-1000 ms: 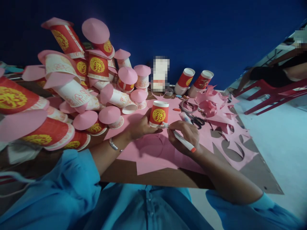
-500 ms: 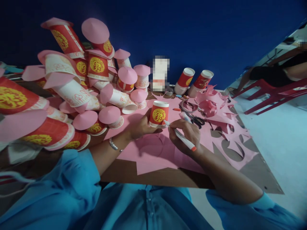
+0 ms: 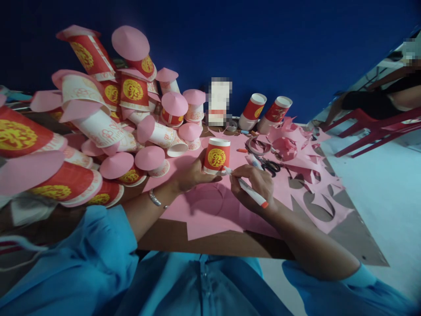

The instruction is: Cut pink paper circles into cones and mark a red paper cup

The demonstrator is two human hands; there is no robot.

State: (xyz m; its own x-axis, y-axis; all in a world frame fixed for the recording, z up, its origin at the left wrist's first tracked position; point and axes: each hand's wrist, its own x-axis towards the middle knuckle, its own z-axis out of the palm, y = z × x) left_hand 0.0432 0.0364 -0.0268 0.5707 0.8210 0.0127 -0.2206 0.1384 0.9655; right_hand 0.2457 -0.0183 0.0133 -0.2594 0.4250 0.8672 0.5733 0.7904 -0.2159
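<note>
Paper craft work is seen from the head camera, the only view. A red paper cup with a yellow emblem and white rim (image 3: 216,156) is stood upside down on a large pink paper sheet (image 3: 210,210), which is spread over a brown wooden table (image 3: 210,245). The cup is gripped around its near side by the left hand (image 3: 192,173), fingers closed on it and pressing it onto the sheet. A white marker pen with an orange end cap (image 3: 248,191) is pinched in the closed right hand (image 3: 255,186), its tip laid against the cup's base where it meets the paper.

For a clean outline, it is judged that the cup should be held down firmly so it cannot slide, the pen tip kept touching the rim all the way round, and the pen kept at a steady slant.

Black-handled scissors (image 3: 269,166) lie just beyond the right hand, beside pink offcuts with round holes (image 3: 315,197). Two more red cups (image 3: 265,112) are stood near the blue wall (image 3: 263,44). To the left, a heap of cups capped with pink paper cones (image 3: 131,114) is piled. A red plastic chair (image 3: 371,127) and another person's arm (image 3: 404,96) are seen at far right.
</note>
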